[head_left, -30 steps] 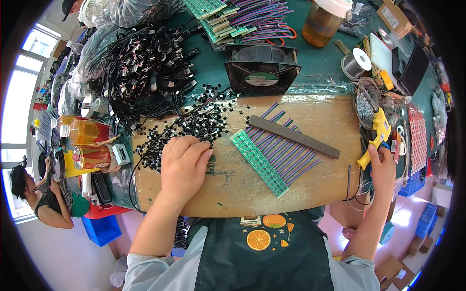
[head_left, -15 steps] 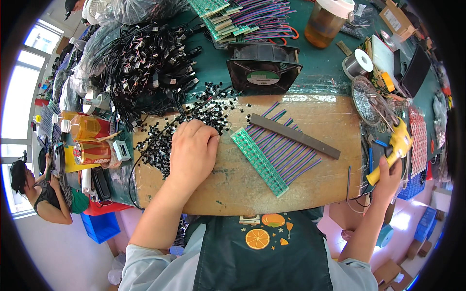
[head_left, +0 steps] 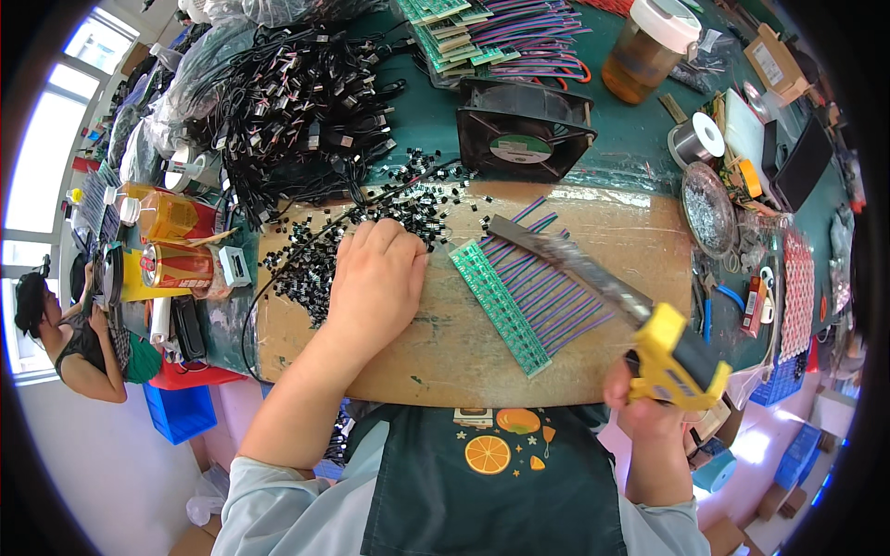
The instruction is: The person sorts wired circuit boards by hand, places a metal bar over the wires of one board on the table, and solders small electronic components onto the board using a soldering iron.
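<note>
My left hand (head_left: 378, 278) rests with curled fingers at the edge of a pile of small black parts with metal ends (head_left: 306, 269). Its fingertips are hidden, so what they pinch, if anything, does not show. My right hand (head_left: 642, 408) grips a yellow pistol-shaped soldering gun (head_left: 675, 366) at the board's near right. The gun's blurred metal barrel points up and left, over a dark flat bar (head_left: 512, 233). That bar lies across purple and blue wires (head_left: 565, 313) that come from a green circuit board strip (head_left: 501, 310), lying slantwise right of my left hand.
A brown work board (head_left: 445, 371) covers the near table. Behind it stand a black fan (head_left: 524, 134), bundled black cables (head_left: 287, 120) and stacked circuit boards (head_left: 454, 37). Right are a solder spool (head_left: 695, 139) and a metal dish (head_left: 709, 213); left, a drink can (head_left: 176, 266). A person sits far left.
My right hand has brought the soldering gun from the right side, by the dish, leftward over the bar and wires. My left hand stays by the black parts. The view has shifted slightly.
</note>
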`<action>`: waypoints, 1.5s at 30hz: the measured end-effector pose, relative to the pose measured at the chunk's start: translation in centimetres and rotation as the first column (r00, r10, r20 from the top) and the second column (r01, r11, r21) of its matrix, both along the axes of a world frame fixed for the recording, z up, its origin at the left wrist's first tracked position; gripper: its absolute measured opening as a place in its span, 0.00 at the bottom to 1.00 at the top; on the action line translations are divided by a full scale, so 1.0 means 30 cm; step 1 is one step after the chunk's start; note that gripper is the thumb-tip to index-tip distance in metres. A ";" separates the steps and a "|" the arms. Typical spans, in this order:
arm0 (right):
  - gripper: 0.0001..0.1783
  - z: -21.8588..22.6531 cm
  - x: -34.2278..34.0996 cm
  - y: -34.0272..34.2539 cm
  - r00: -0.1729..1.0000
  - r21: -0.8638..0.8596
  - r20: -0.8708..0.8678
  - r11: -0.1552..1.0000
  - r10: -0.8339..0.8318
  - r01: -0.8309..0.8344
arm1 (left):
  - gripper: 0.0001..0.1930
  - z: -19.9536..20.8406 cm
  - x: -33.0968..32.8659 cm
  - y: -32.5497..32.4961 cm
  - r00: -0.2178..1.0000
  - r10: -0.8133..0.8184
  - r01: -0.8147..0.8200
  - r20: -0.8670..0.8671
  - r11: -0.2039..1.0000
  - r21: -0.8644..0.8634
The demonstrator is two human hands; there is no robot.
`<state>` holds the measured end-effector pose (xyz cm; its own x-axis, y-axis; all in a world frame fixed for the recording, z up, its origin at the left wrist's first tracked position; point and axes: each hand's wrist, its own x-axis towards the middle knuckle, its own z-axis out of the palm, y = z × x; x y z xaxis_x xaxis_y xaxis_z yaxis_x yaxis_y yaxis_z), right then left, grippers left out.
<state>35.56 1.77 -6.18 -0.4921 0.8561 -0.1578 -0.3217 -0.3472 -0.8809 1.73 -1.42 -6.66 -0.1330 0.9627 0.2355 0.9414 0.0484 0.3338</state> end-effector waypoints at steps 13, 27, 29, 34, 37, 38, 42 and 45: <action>0.29 -0.049 -0.240 0.022 0.897 0.573 0.429 0.737 0.105 -0.360 | 0.09 0.043 0.178 -0.158 0.847 -0.206 0.166 0.489 0.978 0.123; 0.31 -0.047 -0.258 0.005 0.915 0.557 0.381 0.757 0.133 -0.342 | 0.15 0.064 0.203 -0.178 0.889 -0.270 0.213 0.370 0.959 0.189; 0.28 -0.029 -0.278 0.000 0.921 0.560 0.370 0.762 0.124 -0.327 | 0.17 0.065 0.230 -0.183 0.841 -0.359 0.303 0.405 0.932 0.198; 0.34 -0.067 -0.236 -0.027 0.905 0.370 0.345 0.850 0.249 -0.375 | 0.18 0.039 0.218 -0.185 0.758 -0.579 0.453 0.298 0.798 0.398; 0.34 -0.060 -0.243 -0.043 0.944 0.233 0.187 0.921 0.273 -0.313 | 0.18 0.035 0.227 -0.179 0.790 -0.579 0.432 0.201 0.758 0.488; 0.33 -0.050 -0.245 -0.035 0.931 0.202 0.201 0.917 0.304 -0.344 | 0.18 0.029 0.229 -0.177 0.789 -0.580 0.432 0.202 0.758 0.489; 0.33 -0.023 -0.250 -0.029 0.890 0.143 0.291 0.904 0.351 -0.403 | 0.16 0.010 0.234 -0.171 0.798 -0.587 0.417 0.137 0.702 0.578; 0.31 0.004 -0.255 -0.039 0.907 -0.079 0.192 0.928 0.374 -0.365 | 0.14 0.008 0.240 -0.167 0.798 -0.595 0.428 0.094 0.671 0.605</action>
